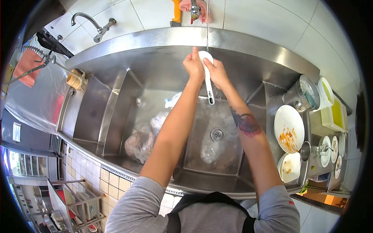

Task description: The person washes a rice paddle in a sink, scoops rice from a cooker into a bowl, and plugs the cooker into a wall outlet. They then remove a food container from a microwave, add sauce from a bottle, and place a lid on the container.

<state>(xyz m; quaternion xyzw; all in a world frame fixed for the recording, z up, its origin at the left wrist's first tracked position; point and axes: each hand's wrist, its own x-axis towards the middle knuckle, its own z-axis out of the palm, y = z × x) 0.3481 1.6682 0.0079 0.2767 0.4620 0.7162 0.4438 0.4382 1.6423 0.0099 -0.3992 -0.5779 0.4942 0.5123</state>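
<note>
Over a steel sink (128, 97), both of my hands hold a white rice paddle (208, 81) under a thin stream of water from the tap (195, 9) above. My left hand (193, 64) grips the paddle's broad head from the left. My right hand (216, 72) clasps it from the right, with the handle hanging down below the hands. The drain (217, 134) lies under my right forearm.
Clear plastic bags (140, 141) lie in the sink's left part. A second tap (95, 25) juts from the tiled wall at upper left. On the right counter stand dirty white plates (288, 128), a steel pot (303, 95), small dishes and a yellow-green container (334, 112).
</note>
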